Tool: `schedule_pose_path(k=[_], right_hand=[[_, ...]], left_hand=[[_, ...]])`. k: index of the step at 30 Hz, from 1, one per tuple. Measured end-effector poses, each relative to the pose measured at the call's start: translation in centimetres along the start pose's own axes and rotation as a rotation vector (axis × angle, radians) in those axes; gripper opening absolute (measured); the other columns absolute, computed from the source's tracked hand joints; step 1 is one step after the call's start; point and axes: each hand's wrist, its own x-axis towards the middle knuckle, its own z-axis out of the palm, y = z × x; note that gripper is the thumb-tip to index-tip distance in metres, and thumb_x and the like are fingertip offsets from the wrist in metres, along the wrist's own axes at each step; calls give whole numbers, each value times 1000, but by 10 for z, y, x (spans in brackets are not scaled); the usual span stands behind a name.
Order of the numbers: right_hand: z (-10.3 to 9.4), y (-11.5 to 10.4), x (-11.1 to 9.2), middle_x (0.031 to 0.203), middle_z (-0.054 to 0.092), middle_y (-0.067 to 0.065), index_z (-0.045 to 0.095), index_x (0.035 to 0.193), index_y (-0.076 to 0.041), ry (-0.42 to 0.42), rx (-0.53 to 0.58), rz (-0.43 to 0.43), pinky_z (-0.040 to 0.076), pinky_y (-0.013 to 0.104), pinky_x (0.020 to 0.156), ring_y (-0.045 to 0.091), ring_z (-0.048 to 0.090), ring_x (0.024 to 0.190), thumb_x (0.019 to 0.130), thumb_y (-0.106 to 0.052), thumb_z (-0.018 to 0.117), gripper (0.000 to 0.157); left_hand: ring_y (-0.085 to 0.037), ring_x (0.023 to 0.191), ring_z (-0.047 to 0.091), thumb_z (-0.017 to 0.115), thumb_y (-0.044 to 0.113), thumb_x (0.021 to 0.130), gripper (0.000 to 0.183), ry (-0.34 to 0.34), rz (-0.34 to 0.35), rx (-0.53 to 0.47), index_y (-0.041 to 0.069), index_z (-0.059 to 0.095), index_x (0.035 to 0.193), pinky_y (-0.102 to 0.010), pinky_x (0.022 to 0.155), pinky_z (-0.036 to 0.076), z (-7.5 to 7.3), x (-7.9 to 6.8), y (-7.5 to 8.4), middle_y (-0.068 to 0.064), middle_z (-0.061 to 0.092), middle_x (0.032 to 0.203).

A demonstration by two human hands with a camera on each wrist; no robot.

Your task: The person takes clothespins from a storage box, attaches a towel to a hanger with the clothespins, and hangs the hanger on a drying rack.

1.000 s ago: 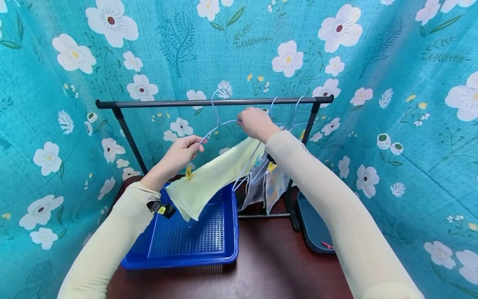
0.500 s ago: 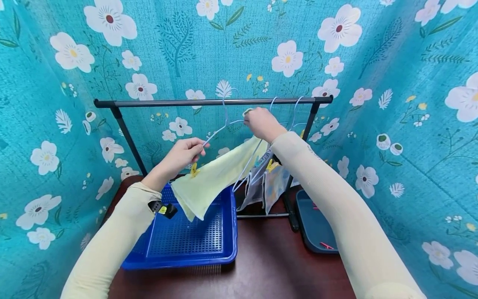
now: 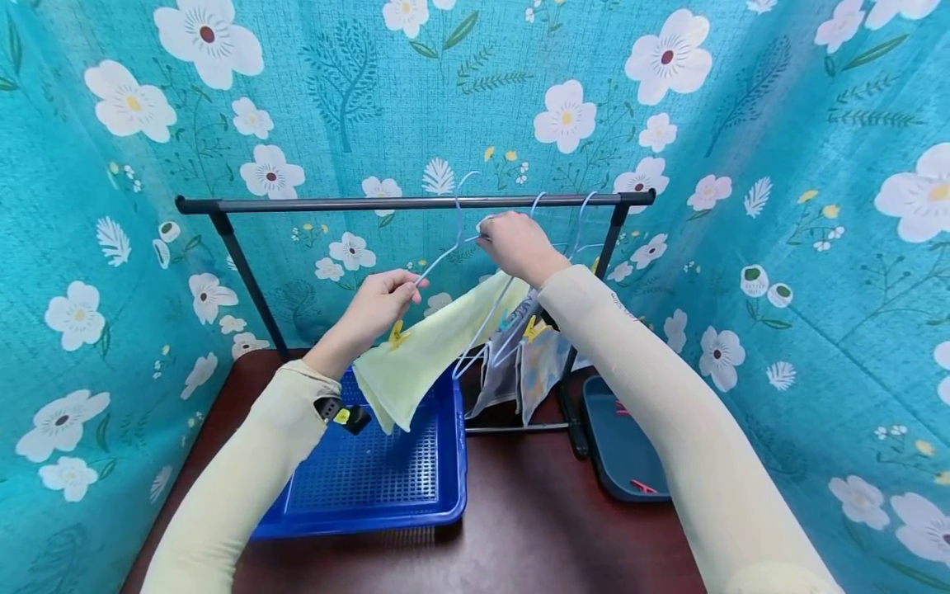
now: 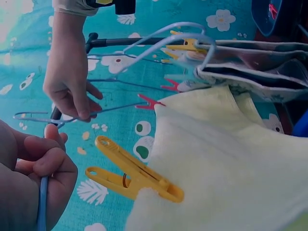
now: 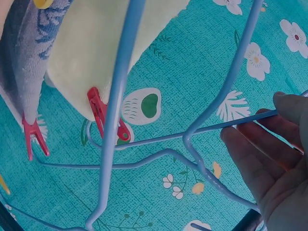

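Observation:
My left hand (image 3: 371,309) pinches the left arm of a light blue wire hanger (image 3: 439,262). The fingers of my right hand (image 3: 519,247) grip its other arm, to the right of the hook. A pale yellow cloth (image 3: 438,338) hangs slanting from this hanger. One end is held by a yellow clothespin (image 4: 137,174), just below my left hand; a red clothespin (image 5: 97,107) clips the other end. The hanger's hook overlaps the black rail (image 3: 326,204) in the head view, its curved tip above the bar. My right forearm partly hides the cloths behind.
Two more hangers, one with its hook (image 3: 582,214) near the rail's right end, carry a grey cloth (image 3: 500,379) and a patterned cloth (image 3: 538,371). A blue basket (image 3: 356,524) stands below on the dark table (image 3: 519,528). Red clothespins lie in a dark blue tray (image 3: 616,445).
Both hands have shifted the hanger and yellow cloth rightward. Its hook has moved right along the rail, toward the other hangers. The head view has turned slightly.

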Motion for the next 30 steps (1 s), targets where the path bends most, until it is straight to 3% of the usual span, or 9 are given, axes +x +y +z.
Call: schedule_pose_path(k=[9,13,21,30], right_hand=[[2,1,-5,107,64,13,62,116,-2,-1,-29,5,47,40,86,27,61,96,99,-18,50,26],[2,0,-6,104,63,14,62,114,-1,-20,-28,21,47,39,84,28,60,94,101,-14,46,25],[3,0,-6,112,58,19,58,119,4,-167,-23,87,48,39,86,30,58,100,100,-8,41,28],[2,6,-9,115,56,19,52,125,5,-264,20,163,49,37,80,26,59,93,94,-1,47,31]], left_hand=[[-11,53,33,41,15,103,28,26,-26,-53,0,61,116,-24,51,30,18,11,2,-4,56,84],[-11,56,35,41,13,103,27,29,-47,-110,0,60,116,-24,53,31,27,15,2,-4,57,84],[-13,58,37,41,13,103,26,43,-79,-156,1,61,115,-24,53,32,41,19,-8,-4,57,84],[-12,61,42,41,10,102,26,30,-81,-229,-3,60,114,-26,59,36,57,28,-12,-4,57,82]])
